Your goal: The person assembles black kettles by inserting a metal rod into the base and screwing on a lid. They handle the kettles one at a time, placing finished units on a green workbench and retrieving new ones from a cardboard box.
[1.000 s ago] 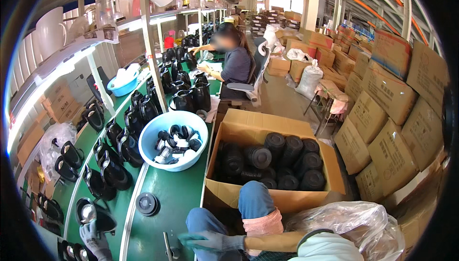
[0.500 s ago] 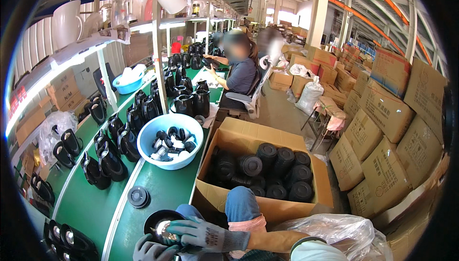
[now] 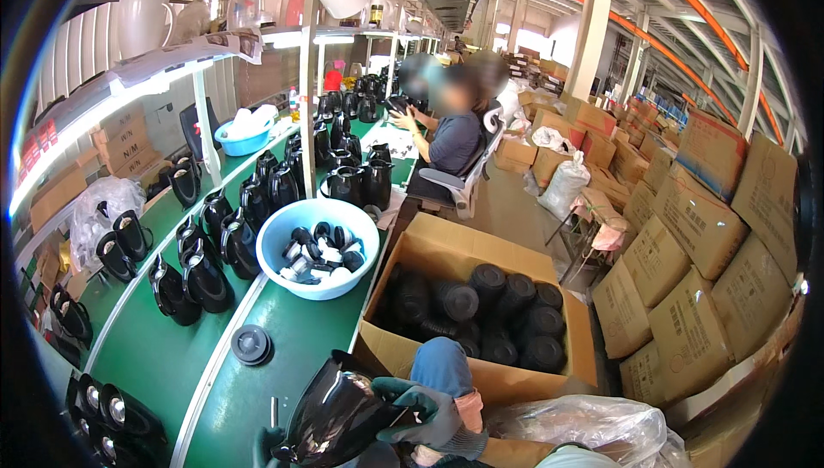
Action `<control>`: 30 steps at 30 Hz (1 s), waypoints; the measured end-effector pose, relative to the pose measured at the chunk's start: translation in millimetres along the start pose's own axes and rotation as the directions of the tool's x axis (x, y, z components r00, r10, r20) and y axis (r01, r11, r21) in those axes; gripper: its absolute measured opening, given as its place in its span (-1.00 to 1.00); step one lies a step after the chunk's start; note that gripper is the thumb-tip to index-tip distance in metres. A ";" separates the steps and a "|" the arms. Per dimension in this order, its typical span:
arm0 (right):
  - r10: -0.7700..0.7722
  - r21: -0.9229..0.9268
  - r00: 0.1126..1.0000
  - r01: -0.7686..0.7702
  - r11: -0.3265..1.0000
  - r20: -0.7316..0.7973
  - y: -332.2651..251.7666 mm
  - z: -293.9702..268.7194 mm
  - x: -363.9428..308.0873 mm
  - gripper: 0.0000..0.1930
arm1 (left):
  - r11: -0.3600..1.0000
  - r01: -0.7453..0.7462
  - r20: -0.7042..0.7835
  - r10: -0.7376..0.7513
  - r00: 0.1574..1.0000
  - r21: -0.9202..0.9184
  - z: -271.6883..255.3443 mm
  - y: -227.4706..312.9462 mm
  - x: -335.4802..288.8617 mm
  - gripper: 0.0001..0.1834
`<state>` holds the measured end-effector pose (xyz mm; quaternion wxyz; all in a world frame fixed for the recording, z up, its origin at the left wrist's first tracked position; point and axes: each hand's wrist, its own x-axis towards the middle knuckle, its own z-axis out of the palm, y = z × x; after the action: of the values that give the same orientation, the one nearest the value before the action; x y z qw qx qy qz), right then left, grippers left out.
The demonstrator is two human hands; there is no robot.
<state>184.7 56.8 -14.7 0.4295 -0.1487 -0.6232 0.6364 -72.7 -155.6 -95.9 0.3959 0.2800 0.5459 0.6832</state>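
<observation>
The nearest jug (image 3: 333, 416) looks smooth and glossy, the gloves (image 3: 439, 421) matt and cloth-like. The basin (image 3: 275, 245) is smooth plastic, the open carton (image 3: 481, 239) matt cardboard, the clear wrapping (image 3: 592, 432) shiny, crinkled film.

Black jug (image 3: 335, 408), pale-blue basin (image 3: 276, 236), green tabletop (image 3: 318, 331), brown carton (image 3: 489, 249)

At the bottom centre of the frame, a gloved right hand (image 3: 427, 412) grips a tilted, glossy black jug (image 3: 336, 412); a gloved left hand (image 3: 269, 448) is at its left end, partly cut off. Above them, on the green worktop (image 3: 300, 328), lie a dark round lid (image 3: 251, 344) and a light-blue basin (image 3: 276, 241) of black-and-white parts (image 3: 319, 253). Right of centre, an open carton (image 3: 485, 243) holds black ribbed cylinders (image 3: 459, 301). A seated co-worker (image 3: 459, 140) handles something dark at upper centre.
</observation>
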 end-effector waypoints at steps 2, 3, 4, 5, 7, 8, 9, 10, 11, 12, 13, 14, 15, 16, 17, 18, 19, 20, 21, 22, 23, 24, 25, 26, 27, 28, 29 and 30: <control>0.058 0.076 0.998 -0.056 0.996 -0.021 5.3 2.8 -2.8 -0.45 | 0.981 0.170 0.066 -0.176 0.982 0.088 -19.6 -39.8 -0.8 -0.21; 0.081 0.069 0.997 -0.081 0.994 -0.007 -0.7 6.2 -6.2 -0.46 | 0.960 0.249 0.117 -0.264 0.957 0.128 -21.0 -61.3 3.8 -0.13; 0.108 0.138 0.994 -0.112 0.984 0.031 10.9 14.6 -7.1 -0.47 | 0.937 0.289 0.074 -0.308 0.948 0.197 -29.6 -60.0 0.4 -0.13; 0.129 0.150 0.990 -0.136 0.979 0.054 9.8 18.9 -6.5 -0.47 | 0.935 0.291 0.068 -0.310 0.948 0.204 -23.5 -60.8 6.0 -0.14; -0.012 0.010 0.981 0.010 1.000 0.192 18.0 22.2 -10.6 -0.46 | 0.930 0.287 0.043 -0.305 0.951 0.230 -17.4 -60.6 10.6 -0.15; -0.067 -0.148 0.966 0.107 0.983 0.250 -8.4 33.1 0.4 -0.52 | 0.927 0.285 0.021 -0.299 0.954 0.245 -19.2 -59.9 11.2 -0.15; -0.124 -0.272 0.935 0.220 0.937 0.331 -34.7 42.0 14.8 -0.55 | 0.923 0.280 -0.028 -0.282 0.959 0.264 -26.2 -55.4 8.0 -0.16; -0.062 -0.346 0.888 0.241 0.907 0.456 -35.3 32.8 19.4 -0.66 | 0.927 0.266 -0.039 -0.265 0.963 0.264 -26.6 -55.5 8.7 -0.16; 0.006 -0.394 0.828 0.260 0.882 0.561 -25.2 23.0 16.0 -0.61 | 0.930 0.254 -0.029 -0.256 0.966 0.264 -24.3 -59.1 11.7 -0.17; 0.011 -0.410 0.783 0.314 0.856 0.622 5.5 12.1 4.4 -0.63 | 0.933 0.249 -0.017 -0.253 0.967 0.261 -21.3 -63.5 14.5 -0.17; 0.015 -0.402 0.729 0.360 0.842 0.684 35.7 9.7 -3.3 -0.62 | 0.933 0.241 -0.021 -0.244 0.969 0.267 -22.9 -66.2 15.9 -0.18; -0.040 -0.321 0.713 0.364 0.874 0.700 48.0 20.4 -1.8 -0.58 | 0.931 0.236 -0.047 -0.232 0.972 0.279 -29.5 -66.9 14.2 -0.18; -0.136 -0.224 0.778 0.336 0.915 0.613 101.3 21.6 -23.5 -0.51 | 0.932 0.226 -0.028 -0.228 0.973 0.284 -28.1 -72.3 18.4 -0.19; -0.084 -0.234 0.700 0.347 0.908 0.709 57.1 38.1 2.4 -0.49 | 0.926 0.232 -0.076 -0.220 0.973 0.297 -40.7 -72.6 11.1 -0.19; -0.031 -0.241 0.615 0.354 0.904 0.788 11.2 49.6 40.3 -0.46 | 0.919 0.239 -0.099 -0.219 0.971 0.314 -47.7 -73.3 5.4 -0.20; -0.064 -0.152 0.610 0.297 0.943 0.790 24.8 53.6 50.9 -0.42 | 0.915 0.237 -0.109 -0.212 0.971 0.327 -52.2 -74.2 3.5 -0.20; 0.010 -0.181 0.611 0.220 0.959 0.792 24.4 48.9 58.1 -0.46 | 0.911 0.237 -0.063 -0.229 0.971 0.339 -49.6 -80.0 7.2 -0.21; 0.003 -0.072 0.633 0.084 0.994 0.774 32.5 55.3 67.5 -0.51 | 0.906 0.245 -0.071 -0.236 0.969 0.344 -51.9 -78.8 4.1 -0.21; -0.049 -0.071 0.589 0.179 0.981 0.806 42.2 64.8 88.9 -0.50 | 0.906 0.244 -0.082 -0.230 0.970 0.345 -59.4 -76.6 0.4 -0.22; 0.071 -0.148 0.672 0.058 0.987 0.737 57.6 73.8 103.3 -0.48 | 0.901 0.267 -0.107 -0.245 0.964 0.342 -62.9 -74.9 -8.6 -0.22; 0.205 -0.226 0.756 -0.077 0.971 0.621 68.5 76.1 118.2 -0.46 | 0.903 0.272 -0.086 -0.259 0.962 0.332 -63.5 -77.6 -5.8 -0.23; 0.322 -0.260 0.800 -0.214 0.942 0.507 79.3 84.2 135.3 -0.43 | 0.905 0.278 -0.090 -0.263 0.961 0.321 -64.0 -76.9 -8.9 -0.23; 0.468 -0.206 0.802 -0.420 0.884 0.371 118.7 93.6 149.5 -0.31 | 0.909 0.279 -0.085 -0.265 0.960 0.309 -64.2 -78.4 -10.1 -0.24; 0.409 -0.537 0.848 -0.184 0.823 0.337 172.3 96.1 167.2 -0.17 | 0.912 0.281 -0.090 -0.266 0.960 0.299 -65.7 -80.1 -13.8 -0.24; 0.326 -0.783 0.885 0.066 0.618 0.332 219.6 98.8 186.7 -0.01 | 0.912 0.289 -0.093 -0.273 0.957 0.291 -65.6 -81.1 -15.2 -0.25; 0.371 -0.848 0.867 0.103 0.520 0.333 250.7 111.2 204.3 0.10 | 0.913 0.290 -0.097 -0.274 0.957 0.286 -65.5 -82.8 -16.1 -0.25; 0.417 -0.898 0.848 0.141 0.416 0.327 273.1 126.2 219.1 0.21 | 0.914 0.293 -0.093 -0.277 0.956 0.280 -64.6 -85.0 -15.6 -0.26; 0.463 -0.929 0.823 0.193 0.317 0.329 286.5 141.2 233.2 0.26 | 0.915 0.296 -0.087 -0.283 0.955 0.275 -63.8 -86.4 -15.0 -0.26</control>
<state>-158.0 175.2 -172.5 0.0073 -0.2356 -0.9501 0.2041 -96.4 -193.8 -194.5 0.4356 0.2346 0.6828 0.5376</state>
